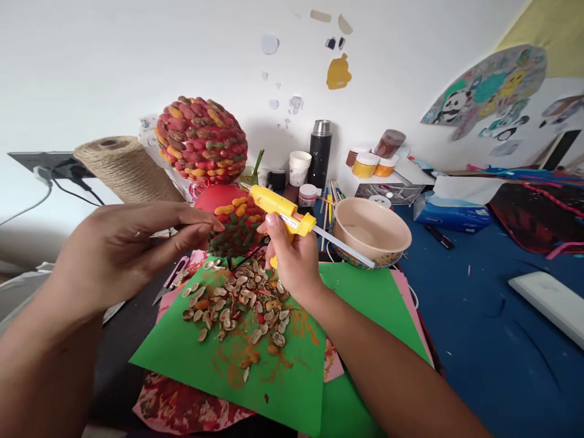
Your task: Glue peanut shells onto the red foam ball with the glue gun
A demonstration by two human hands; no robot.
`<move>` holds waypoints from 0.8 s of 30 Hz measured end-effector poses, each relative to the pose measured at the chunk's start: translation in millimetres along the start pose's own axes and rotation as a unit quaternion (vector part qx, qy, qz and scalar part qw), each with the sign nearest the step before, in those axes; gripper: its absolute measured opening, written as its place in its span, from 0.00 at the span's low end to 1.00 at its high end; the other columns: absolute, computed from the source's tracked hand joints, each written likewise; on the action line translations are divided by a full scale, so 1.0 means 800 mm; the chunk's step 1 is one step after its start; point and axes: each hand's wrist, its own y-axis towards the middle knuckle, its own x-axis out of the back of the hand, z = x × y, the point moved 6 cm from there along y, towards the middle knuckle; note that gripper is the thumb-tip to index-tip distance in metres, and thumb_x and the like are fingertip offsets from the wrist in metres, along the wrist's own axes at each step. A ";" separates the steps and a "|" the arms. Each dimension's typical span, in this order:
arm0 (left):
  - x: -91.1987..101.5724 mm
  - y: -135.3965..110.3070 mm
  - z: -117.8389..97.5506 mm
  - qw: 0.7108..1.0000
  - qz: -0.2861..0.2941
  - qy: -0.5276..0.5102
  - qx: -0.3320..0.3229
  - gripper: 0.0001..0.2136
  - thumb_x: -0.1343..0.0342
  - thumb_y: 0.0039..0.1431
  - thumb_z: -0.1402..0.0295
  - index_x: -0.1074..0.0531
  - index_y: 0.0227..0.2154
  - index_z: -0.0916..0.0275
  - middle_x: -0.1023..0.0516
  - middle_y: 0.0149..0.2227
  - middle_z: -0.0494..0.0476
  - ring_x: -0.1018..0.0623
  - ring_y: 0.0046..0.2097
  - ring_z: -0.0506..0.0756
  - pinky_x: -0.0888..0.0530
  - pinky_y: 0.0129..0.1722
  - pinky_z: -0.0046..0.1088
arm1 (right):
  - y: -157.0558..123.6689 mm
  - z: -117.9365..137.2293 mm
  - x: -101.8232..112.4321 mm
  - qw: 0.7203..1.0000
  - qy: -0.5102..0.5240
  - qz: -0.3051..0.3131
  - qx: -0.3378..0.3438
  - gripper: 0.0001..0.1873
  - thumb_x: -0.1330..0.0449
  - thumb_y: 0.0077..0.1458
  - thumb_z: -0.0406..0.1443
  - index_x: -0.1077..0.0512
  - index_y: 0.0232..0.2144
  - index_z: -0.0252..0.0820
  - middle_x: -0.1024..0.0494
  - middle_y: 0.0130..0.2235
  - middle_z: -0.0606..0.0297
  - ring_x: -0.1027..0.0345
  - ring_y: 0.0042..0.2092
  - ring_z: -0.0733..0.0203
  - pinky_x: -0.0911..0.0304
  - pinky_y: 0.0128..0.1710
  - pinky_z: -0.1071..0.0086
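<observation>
My right hand (292, 261) is closed round a yellow glue gun (280, 210), its nozzle pointing left at a red ball (228, 222) partly covered with painted peanut shells. A clear glue stick (347, 246) juts from the gun's back. My left hand (132, 249) reaches toward the ball, thumb and fingers pinched together at its left side; what they pinch is too small to name. Several loose peanut shells (237, 301) lie on green paper (219, 365) below the ball.
A finished shell-covered ball (203, 140) stands behind, beside a twine spool (128, 167). A beige bowl (371, 231), black flask (319, 152), paper cups (298, 167), paint jars (374, 161) and scissors (171, 280) surround the work. Blue cloth (479, 340) covers the right side.
</observation>
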 end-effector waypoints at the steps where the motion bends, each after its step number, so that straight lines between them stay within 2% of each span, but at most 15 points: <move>1: -0.001 0.000 -0.001 1.000 0.006 -0.003 -0.005 0.06 0.33 0.69 0.59 0.11 0.40 0.50 0.09 0.33 0.48 0.14 0.31 0.54 0.20 0.34 0.26 | 0.000 -0.002 -0.002 1.000 -0.002 -0.001 0.001 0.30 0.35 0.69 0.65 0.23 0.34 0.48 0.30 0.20 0.74 0.38 0.17 0.66 0.37 0.17 0.71; 7: 0.006 -0.004 -0.004 0.999 0.000 -0.024 -0.036 0.06 0.32 0.68 0.64 0.09 0.41 0.47 0.07 0.35 0.45 0.12 0.32 0.52 0.18 0.36 0.25 | 0.000 -0.017 -0.008 1.000 -0.019 -0.004 -0.005 0.33 0.35 0.67 0.68 0.24 0.35 0.47 0.25 0.25 0.71 0.37 0.18 0.67 0.38 0.16 0.72; 11: 0.020 -0.008 -0.022 0.995 0.005 -0.059 -0.085 0.06 0.30 0.68 0.68 0.10 0.41 0.48 0.07 0.37 0.46 0.11 0.34 0.52 0.18 0.37 0.23 | -0.001 -0.022 -0.003 1.000 -0.014 -0.019 0.001 0.35 0.32 0.63 0.69 0.21 0.37 0.44 0.17 0.29 0.66 0.36 0.17 0.68 0.39 0.15 0.73; 14: 0.031 -0.011 -0.036 0.988 0.017 -0.091 -0.123 0.05 0.29 0.69 0.71 0.12 0.40 0.51 0.08 0.35 0.48 0.11 0.33 0.51 0.19 0.36 0.22 | -0.006 -0.023 -0.001 0.999 -0.036 -0.002 0.011 0.36 0.32 0.64 0.69 0.20 0.34 0.43 0.27 0.19 0.72 0.36 0.16 0.66 0.38 0.16 0.72; 16: 0.031 -0.016 -0.038 0.985 0.048 -0.106 -0.125 0.05 0.30 0.70 0.71 0.14 0.39 0.53 0.10 0.34 0.49 0.12 0.34 0.51 0.19 0.36 0.22 | -0.012 -0.020 0.001 0.999 -0.041 0.000 0.025 0.36 0.34 0.66 0.69 0.19 0.35 0.43 0.28 0.19 0.72 0.36 0.16 0.65 0.38 0.17 0.71; 18: 0.020 -0.030 -0.031 0.983 0.101 -0.107 -0.108 0.06 0.33 0.74 0.70 0.15 0.38 0.54 0.12 0.34 0.50 0.13 0.34 0.52 0.21 0.35 0.22 | -0.018 -0.016 0.000 0.997 -0.061 0.016 0.044 0.35 0.35 0.68 0.68 0.19 0.34 0.44 0.30 0.18 0.73 0.35 0.18 0.64 0.38 0.19 0.70; 20: 0.002 -0.056 -0.011 0.982 0.162 -0.073 -0.067 0.11 0.40 0.78 0.70 0.15 0.38 0.55 0.12 0.35 0.53 0.14 0.34 0.53 0.22 0.33 0.24 | -0.024 -0.010 -0.002 0.994 -0.085 0.031 0.067 0.33 0.36 0.71 0.66 0.19 0.34 0.44 0.31 0.18 0.72 0.34 0.19 0.62 0.37 0.21 0.69; 24: -0.022 -0.124 0.046 0.981 0.190 0.042 0.006 0.15 0.45 0.79 0.62 0.11 0.52 0.52 0.08 0.44 0.59 0.10 0.41 0.60 0.18 0.41 0.30 | -0.030 -0.005 -0.007 0.990 -0.105 0.048 0.086 0.31 0.36 0.72 0.64 0.16 0.36 0.44 0.29 0.19 0.70 0.33 0.20 0.60 0.37 0.22 0.68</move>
